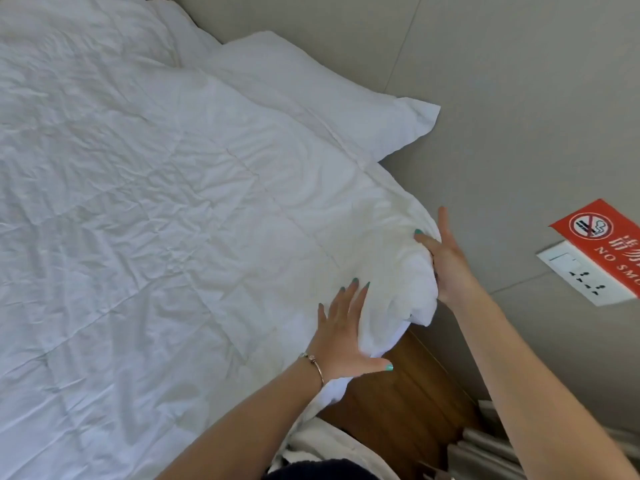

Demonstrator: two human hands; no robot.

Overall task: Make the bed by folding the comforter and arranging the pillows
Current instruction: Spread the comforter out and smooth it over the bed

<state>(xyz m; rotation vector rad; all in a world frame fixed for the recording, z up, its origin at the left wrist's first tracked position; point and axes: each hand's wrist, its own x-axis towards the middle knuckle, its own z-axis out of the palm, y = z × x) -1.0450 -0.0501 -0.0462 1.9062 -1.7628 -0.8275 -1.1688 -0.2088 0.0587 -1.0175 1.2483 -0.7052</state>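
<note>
Looking down from the head camera, we saw the white comforter [156,220] spread wrinkled across the bed, its near corner bunched up at the bed's edge just above the wooden floor [398,393]. Our left hand [343,337] lay flat on that corner, fingers straight and spread, thumb out toward the floor, pressing the cloth and grasping nothing. Our right hand [446,261] was held against the outer side of the same bunch, its thumb over the fabric and a finger straight up; how its other fingers lay behind the cloth we could not tell. Two white pillows [311,95] sat at the head of the bed beside the grey wall [519,98], touching the comforter's upper edge. On that wall hung a red no-smoking sign [602,237] over a white socket plate [581,275].
</note>
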